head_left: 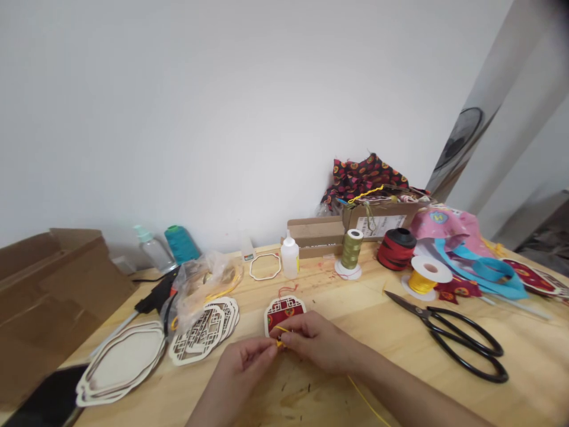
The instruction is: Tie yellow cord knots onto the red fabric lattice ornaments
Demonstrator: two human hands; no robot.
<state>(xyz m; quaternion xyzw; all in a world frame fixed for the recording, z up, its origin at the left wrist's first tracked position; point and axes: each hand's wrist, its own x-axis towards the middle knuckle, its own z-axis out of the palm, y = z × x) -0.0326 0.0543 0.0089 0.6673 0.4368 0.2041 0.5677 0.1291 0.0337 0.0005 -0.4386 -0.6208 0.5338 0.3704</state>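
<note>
My left hand (242, 362) and my right hand (317, 343) meet at the table's front middle, both pinched on a thin yellow cord (280, 339). The cord trails back under my right forearm toward the front edge. Just behind the fingers lies a small lattice ornament (284, 309), white fretwork over red patterned cloth, with a loop of red thread at its top. My right hand partly covers its lower edge.
Black scissors (457, 337) lie to the right. Stacks of white lattice cut-outs (204, 329) and plain panels (122, 362) lie left. Behind stand a glue bottle (290, 256), an olive thread spool (351, 249), red ribbon roll (397, 248), yellow cord spool (424, 277), cardboard boxes and fabric.
</note>
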